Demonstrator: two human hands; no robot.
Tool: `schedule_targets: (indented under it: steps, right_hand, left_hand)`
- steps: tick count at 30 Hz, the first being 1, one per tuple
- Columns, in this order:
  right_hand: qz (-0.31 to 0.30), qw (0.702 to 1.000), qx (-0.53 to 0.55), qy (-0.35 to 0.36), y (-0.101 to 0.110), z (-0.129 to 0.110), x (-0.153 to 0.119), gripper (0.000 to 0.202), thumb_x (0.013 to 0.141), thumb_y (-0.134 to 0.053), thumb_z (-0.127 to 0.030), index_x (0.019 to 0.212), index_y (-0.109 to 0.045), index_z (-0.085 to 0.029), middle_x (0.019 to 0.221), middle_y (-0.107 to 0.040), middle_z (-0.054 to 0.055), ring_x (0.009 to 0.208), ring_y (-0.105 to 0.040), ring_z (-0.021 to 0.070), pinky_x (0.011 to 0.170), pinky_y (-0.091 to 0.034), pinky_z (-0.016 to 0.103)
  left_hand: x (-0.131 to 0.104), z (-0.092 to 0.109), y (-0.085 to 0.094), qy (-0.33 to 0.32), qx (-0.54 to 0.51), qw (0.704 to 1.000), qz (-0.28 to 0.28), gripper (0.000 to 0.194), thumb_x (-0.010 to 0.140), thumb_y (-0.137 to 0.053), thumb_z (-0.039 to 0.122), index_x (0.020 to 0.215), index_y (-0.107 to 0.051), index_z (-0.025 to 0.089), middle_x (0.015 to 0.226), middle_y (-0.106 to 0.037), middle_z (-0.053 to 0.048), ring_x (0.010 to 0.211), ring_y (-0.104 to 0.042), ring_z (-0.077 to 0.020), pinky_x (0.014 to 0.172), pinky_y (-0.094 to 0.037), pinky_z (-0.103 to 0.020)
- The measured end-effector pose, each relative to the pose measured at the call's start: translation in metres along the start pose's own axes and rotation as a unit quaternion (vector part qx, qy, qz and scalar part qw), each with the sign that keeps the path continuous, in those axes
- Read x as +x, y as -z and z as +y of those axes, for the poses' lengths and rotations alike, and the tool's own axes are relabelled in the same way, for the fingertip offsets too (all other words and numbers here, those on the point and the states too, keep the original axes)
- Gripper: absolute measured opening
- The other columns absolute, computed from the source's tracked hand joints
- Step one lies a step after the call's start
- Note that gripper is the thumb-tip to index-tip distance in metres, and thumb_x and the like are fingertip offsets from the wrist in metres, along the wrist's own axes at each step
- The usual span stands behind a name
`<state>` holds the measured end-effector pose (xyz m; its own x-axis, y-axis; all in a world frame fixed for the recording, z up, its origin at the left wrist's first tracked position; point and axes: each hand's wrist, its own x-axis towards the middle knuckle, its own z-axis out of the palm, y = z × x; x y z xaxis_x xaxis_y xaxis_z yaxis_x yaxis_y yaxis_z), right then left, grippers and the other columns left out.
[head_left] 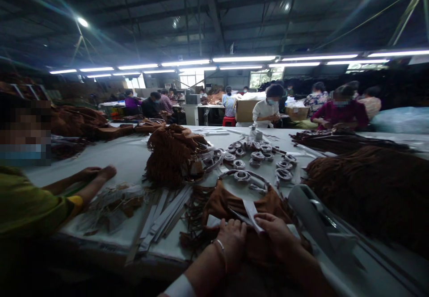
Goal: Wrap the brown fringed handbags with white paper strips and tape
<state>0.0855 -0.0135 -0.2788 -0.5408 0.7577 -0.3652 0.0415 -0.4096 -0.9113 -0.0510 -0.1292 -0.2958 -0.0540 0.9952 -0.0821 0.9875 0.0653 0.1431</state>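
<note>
So the brown bag (219,201) is kinda slouchy and creased, lying near the close edge of the desk (129,154), with stringy fringe (192,212) spilling out on the left. Its handle (263,178) arches up behind, pale wrap on it. A flat white strip (250,208) sits tilted at the bag's top, pinched near its lower end.
</note>
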Motion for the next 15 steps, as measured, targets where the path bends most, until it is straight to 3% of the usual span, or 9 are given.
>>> schedule_targets:
  steps: [3,7,11,15]
  right_hand:
    - [-0.014,1.000,0.006,-0.024,-0.009,0.010,-0.027,0.028,0.065,-0.081,-0.027,0.088,-0.070,-0.017,0.076,-0.072,0.003,0.065,-0.068,0.0173,0.056,-0.055,0.026]
    - [-0.009,0.995,-0.082,-0.059,-0.014,0.012,-0.049,0.026,0.069,-0.075,-0.021,0.094,-0.071,-0.014,0.071,-0.070,0.003,0.056,-0.066,0.0149,0.043,-0.047,0.020]
    - [-0.019,0.991,-0.112,-0.069,-0.011,0.016,-0.054,0.027,0.071,-0.073,-0.018,0.097,-0.072,-0.014,0.070,-0.071,0.003,0.050,-0.062,0.0125,0.040,-0.044,0.019]
    - [-0.042,0.991,-0.114,-0.061,-0.006,0.021,-0.054,0.026,0.070,-0.074,-0.020,0.095,-0.075,-0.015,0.068,-0.071,0.002,0.046,-0.057,0.0100,0.037,-0.038,0.017]
  left_hand:
    - [-0.009,0.000,0.012,-0.019,-0.020,1.000,-0.005,0.097,0.063,-0.075,0.034,0.149,-0.035,0.012,0.142,-0.048,-0.021,0.124,-0.047,-0.0382,0.111,-0.031,-0.063]
    - [-0.022,-0.003,0.021,-0.055,-0.054,0.996,0.036,0.107,0.058,-0.073,0.029,0.153,-0.026,0.013,0.147,-0.041,-0.020,0.132,-0.041,-0.0372,0.117,-0.026,-0.058]
    - [-0.032,-0.009,0.017,-0.108,-0.078,0.988,0.073,0.101,0.061,-0.070,0.027,0.152,-0.028,0.014,0.146,-0.040,-0.017,0.137,-0.036,-0.0345,0.121,-0.022,-0.052]
    - [-0.042,-0.015,0.010,-0.154,-0.078,0.982,0.075,0.084,0.071,-0.065,0.027,0.149,-0.036,0.019,0.139,-0.049,-0.014,0.143,-0.031,-0.0322,0.123,-0.016,-0.054]
